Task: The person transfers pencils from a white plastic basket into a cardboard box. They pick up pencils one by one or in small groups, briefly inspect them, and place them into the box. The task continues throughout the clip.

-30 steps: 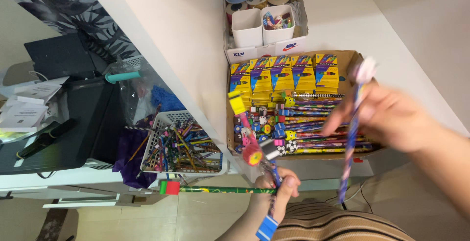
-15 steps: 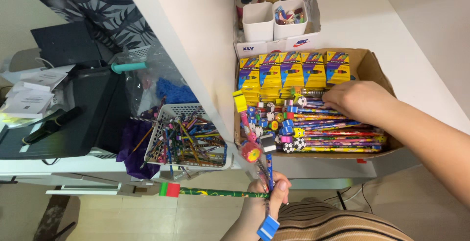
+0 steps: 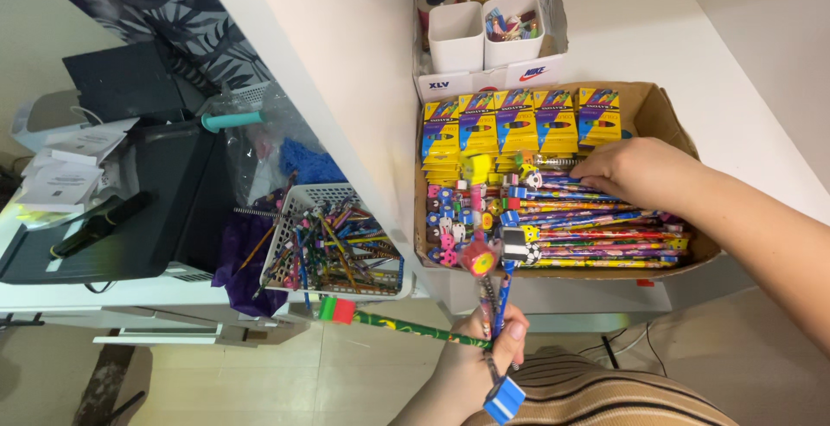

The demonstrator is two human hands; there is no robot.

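There is only one view, from a camera worn on the person's head. It looks steeply down and a little forward, over the person's own lap, toward a white shelf unit. The camera is near: the left hand (image 3: 471,365) sits close to the bottom edge, and the right hand (image 3: 635,171) with its forearm enters from the right side and reaches across the middle. The cardboard box (image 3: 666,110) on the shelf fills the centre right part of the picture. A white divider wall (image 3: 346,89) runs from the top toward the bottom centre. At the left, the view takes in a white basket (image 3: 285,236) and a black printer (image 3: 164,210), with floor below.
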